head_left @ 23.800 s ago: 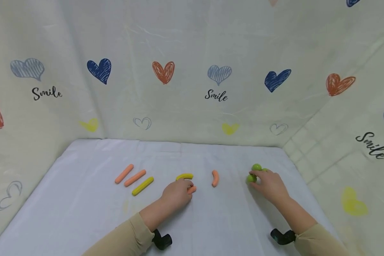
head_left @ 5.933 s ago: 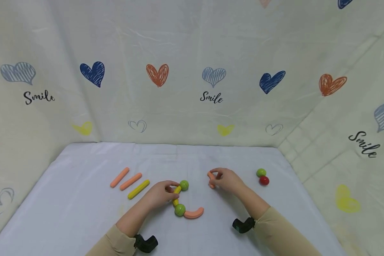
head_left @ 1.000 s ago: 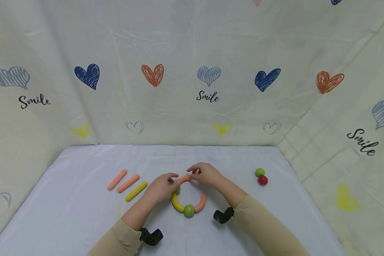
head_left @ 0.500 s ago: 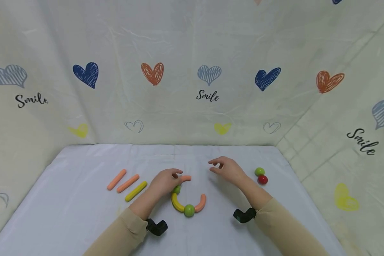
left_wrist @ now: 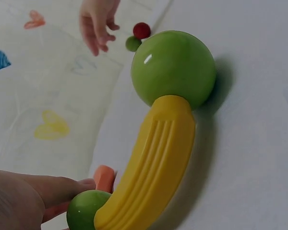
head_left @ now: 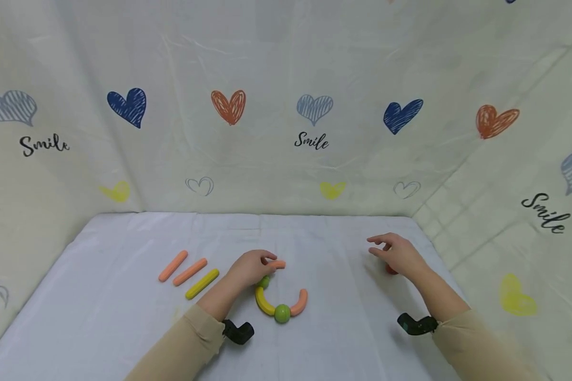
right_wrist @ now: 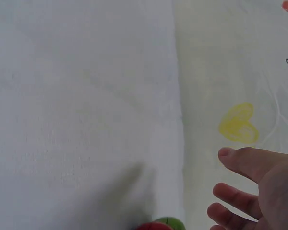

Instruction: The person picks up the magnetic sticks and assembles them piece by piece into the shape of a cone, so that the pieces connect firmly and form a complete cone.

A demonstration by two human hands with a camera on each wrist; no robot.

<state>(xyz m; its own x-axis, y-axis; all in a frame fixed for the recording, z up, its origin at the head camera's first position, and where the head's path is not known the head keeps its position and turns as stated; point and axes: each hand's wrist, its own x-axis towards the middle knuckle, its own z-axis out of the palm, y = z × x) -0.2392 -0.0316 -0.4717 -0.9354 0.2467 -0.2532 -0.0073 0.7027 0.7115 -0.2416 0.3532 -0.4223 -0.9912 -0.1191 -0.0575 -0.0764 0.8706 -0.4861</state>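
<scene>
My left hand (head_left: 249, 267) pinches a curved peach stick (head_left: 280, 264) close to where it meets a green ball (head_left: 264, 282). From that ball a curved yellow stick (left_wrist: 151, 158) runs to a second green ball (head_left: 282, 314), and another curved peach stick (head_left: 299, 302) extends from it. Together these pieces form a ring with a gap on the far right. My right hand (head_left: 400, 254) hovers with fingers apart, holding nothing. A red ball (head_left: 391, 270) is partly covered by it in the head view. Beside the red ball lies a green ball (right_wrist: 173, 223), which the hand hides in the head view.
Two straight peach sticks (head_left: 173, 266) (head_left: 190, 272) and a straight yellow stick (head_left: 202, 284) lie on the left of the white-covered table (head_left: 100, 317). A curtain (head_left: 267, 159) printed with hearts stands behind the table and at its sides.
Over the last second my right hand has left the peach stick and moved right, over the loose balls. The ring's pieces have been joined since the older frames. My left hand stays at the ring.
</scene>
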